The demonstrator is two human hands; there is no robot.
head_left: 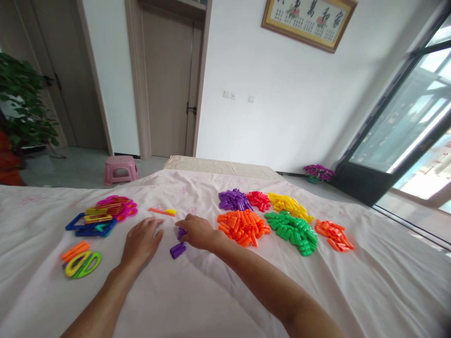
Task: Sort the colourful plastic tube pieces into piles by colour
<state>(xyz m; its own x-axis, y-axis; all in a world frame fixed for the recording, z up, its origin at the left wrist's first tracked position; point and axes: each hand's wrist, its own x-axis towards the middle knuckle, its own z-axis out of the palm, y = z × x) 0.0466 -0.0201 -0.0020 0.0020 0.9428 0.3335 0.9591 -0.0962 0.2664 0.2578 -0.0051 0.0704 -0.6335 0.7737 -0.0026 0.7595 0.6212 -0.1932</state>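
Note:
My left hand (141, 240) rests low over the pink-white cloth with its fingers apart and nothing in them. To its right, my right hand (197, 231) reaches leftward, its fingers over a small purple piece (181, 233) that they partly cover; whether they grip it is unclear. Just below those fingers lies another purple piece (178, 250), untouched. Beyond both hands is a thin orange stick (157, 211) with a yellow piece (171, 212) at its right end.
Purple (235, 200), red (259, 200), yellow (289, 204), orange (244, 227) and green (294, 231) piles lie right, with more orange pieces (334, 235) beyond. Left are pink rings (121, 209), blue frames (95, 227) and yellow-green loops (83, 264). A pink stool (121, 169) stands behind.

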